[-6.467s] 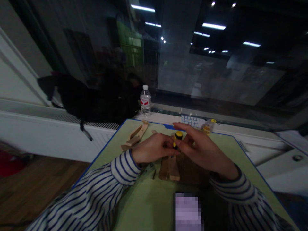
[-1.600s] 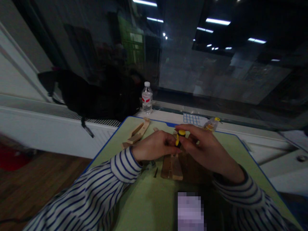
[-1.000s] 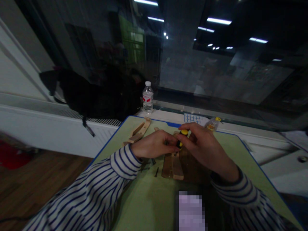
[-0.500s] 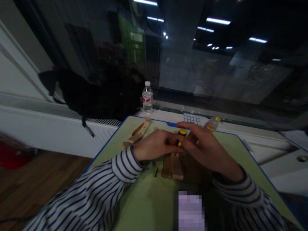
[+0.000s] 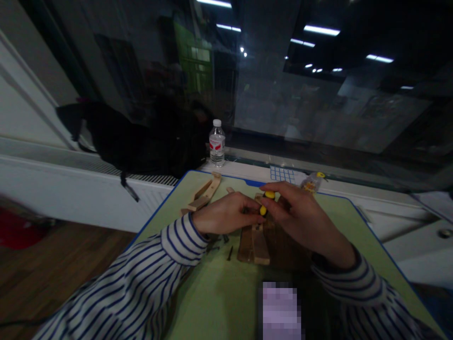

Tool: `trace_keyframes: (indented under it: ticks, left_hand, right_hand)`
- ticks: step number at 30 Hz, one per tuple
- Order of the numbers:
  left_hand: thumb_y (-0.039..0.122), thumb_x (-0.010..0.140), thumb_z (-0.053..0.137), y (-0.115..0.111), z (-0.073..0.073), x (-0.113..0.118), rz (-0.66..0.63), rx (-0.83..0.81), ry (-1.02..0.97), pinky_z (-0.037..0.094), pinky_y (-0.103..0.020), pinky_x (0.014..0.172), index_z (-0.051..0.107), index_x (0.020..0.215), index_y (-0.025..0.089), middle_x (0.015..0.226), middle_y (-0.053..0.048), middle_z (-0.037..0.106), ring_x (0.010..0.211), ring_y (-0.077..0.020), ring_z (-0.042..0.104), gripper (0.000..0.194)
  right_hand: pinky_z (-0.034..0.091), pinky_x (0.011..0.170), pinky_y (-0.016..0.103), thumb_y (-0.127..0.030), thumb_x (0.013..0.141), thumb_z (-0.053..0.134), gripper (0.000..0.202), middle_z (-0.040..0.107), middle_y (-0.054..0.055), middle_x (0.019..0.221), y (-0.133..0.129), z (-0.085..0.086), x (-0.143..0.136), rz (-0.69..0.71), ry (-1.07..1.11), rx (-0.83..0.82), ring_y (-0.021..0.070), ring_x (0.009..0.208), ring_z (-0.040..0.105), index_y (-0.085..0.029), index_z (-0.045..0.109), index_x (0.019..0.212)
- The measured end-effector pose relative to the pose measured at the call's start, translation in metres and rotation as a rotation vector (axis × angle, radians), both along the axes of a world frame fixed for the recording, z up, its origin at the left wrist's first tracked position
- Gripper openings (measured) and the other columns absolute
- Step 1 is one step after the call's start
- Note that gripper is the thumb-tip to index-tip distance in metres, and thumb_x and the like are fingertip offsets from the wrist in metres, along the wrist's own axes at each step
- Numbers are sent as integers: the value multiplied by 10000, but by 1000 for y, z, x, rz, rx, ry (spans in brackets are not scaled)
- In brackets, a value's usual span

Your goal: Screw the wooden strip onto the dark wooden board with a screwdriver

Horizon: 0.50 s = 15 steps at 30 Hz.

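My right hand (image 5: pixel 300 212) has its thumb and fingers closed on the black-and-yellow handle of a short screwdriver (image 5: pixel 270 194), which stands over a wooden piece (image 5: pixel 260 248). Around the screwdriver's lower yellow part, the thumb and index finger of my left hand (image 5: pixel 230 212) are pinched. The tip of the tool is hidden by my fingers. Under the wooden piece lies a brown board (image 5: pixel 283 245). A loose screw (image 5: pixel 230 253) rests left of the board, and several more small screws (image 5: pixel 222 240) lie near my left wrist.
Other wooden parts with holes (image 5: pixel 207 193) lie at the table's back left. A water bottle (image 5: pixel 217 144) and a plastic bag (image 5: pixel 312 183) stand on the sill. A dark device with a blurred screen (image 5: pixel 281 309) is at the front of the green table (image 5: pixel 201 302). A black bag (image 5: pixel 141 141) sits left.
The top of the screwdriver has tilted or shifted slightly to the right, and my right fingers have moved a little around it. My left hand stays almost in place.
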<state>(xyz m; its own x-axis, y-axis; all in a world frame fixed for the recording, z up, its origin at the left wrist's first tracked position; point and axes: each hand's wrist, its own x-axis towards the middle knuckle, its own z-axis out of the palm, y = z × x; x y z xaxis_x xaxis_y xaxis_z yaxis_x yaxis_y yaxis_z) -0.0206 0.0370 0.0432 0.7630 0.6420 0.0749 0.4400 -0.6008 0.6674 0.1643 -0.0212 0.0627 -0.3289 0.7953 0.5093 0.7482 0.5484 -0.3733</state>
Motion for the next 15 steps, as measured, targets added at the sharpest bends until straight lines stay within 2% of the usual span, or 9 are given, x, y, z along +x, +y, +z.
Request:
trace_keyframes:
  ticks: [6,12,15]
  left_hand:
    - [336,866,528,0,1,0,-29,0,13,339,-211,548,711,941,169,695,3,593,618,-113,498,259]
    - [449,790,619,-4,6,3,58,-34,1,331,-220,534,709,906,182,692,17,612,614,-120,524,305]
    - [410,794,621,-5,6,4,67,-34,-25,333,-218,537,701,888,185,692,19,625,619,-121,541,257]
  right_hand:
    - [446,595,272,-334,894,544,230,653,47,923,1,-2,-2,-59,-25,35,147,730,603,-190,582,1070]
    - [434,562,264,-334,896,539,235,653,49,915,1,-2,-2,-59,-28,38,131,671,587,-181,579,1069]
    - [440,542,251,-343,888,551,282,660,59,968,-2,1,-3,-27,10,6,104,611,572,-171,570,1111]
